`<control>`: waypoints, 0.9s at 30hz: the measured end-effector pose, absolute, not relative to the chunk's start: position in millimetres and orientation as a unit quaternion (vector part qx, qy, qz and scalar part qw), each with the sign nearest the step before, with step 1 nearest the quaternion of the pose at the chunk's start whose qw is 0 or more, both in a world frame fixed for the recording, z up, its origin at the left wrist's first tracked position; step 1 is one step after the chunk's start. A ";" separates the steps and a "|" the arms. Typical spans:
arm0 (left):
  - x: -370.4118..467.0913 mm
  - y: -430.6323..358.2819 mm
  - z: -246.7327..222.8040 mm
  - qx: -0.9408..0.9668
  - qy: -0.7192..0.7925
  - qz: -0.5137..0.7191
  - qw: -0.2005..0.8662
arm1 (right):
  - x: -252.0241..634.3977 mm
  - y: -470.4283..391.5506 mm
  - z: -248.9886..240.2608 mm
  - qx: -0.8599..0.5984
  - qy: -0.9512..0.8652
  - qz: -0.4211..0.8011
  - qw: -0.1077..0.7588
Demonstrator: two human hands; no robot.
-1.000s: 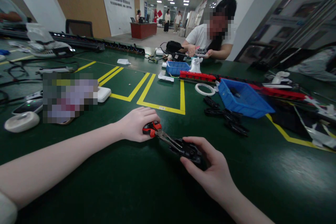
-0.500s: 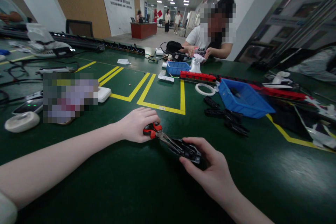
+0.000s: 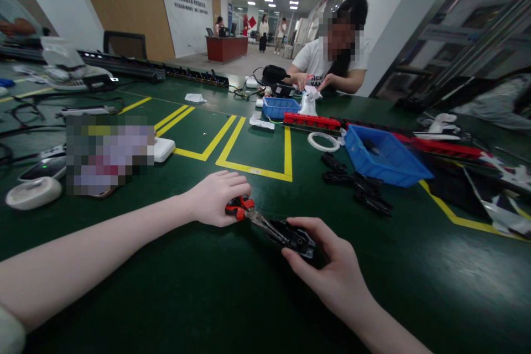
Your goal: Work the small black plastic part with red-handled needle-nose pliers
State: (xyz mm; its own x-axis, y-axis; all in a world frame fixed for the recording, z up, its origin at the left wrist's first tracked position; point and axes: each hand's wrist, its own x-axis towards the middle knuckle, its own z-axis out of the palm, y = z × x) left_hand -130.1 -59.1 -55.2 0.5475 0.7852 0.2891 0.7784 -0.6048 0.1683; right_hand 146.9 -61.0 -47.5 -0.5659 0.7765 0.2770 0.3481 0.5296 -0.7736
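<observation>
Currently grips pliers (image 3: 261,222) in left hand (image 3: 219,198), pinches black part (image 3: 295,240) with right hand (image 3: 340,271); risks slipping if twisted.

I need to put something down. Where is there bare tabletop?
Bare patches of green tabletop: on the near side of the left hand and right hand, and right of the right hand, nearer than the loose black parts. Crowded: around the large blue bin, and far left, around the rounded off-white object.
</observation>
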 end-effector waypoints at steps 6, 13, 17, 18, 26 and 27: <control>-130.9 -58.3 -57.4 0.882 0.441 0.163 0.001 | 147.3 -60.5 -48.2 -0.343 -0.818 0.340 0.312; -130.9 -58.1 -58.3 0.884 0.439 0.162 0.003 | 146.9 -61.4 -47.5 -0.348 -0.817 0.348 0.301; -131.4 -56.7 -58.9 0.885 0.440 0.154 0.009 | 147.3 -61.0 -47.9 -0.360 -0.806 0.371 0.290; -131.4 -56.5 -58.9 0.885 0.440 0.152 0.013 | 147.5 -60.4 -48.0 -0.365 -0.800 0.379 0.288; -129.3 -57.8 -55.3 0.879 0.454 0.142 0.026 | 147.7 -57.6 -45.3 -0.390 -0.783 0.414 0.254; -129.5 -57.5 -55.3 0.879 0.454 0.141 0.026 | 147.8 -58.4 -45.2 -0.391 -0.783 0.411 0.253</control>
State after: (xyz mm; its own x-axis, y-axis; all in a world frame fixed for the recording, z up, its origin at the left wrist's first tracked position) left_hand -129.5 -57.5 -55.3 0.5478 0.8061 0.2239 0.7913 -0.5861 0.1743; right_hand 147.8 -58.4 -45.2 -0.5651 0.8215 0.0754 0.4051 0.3560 -0.8421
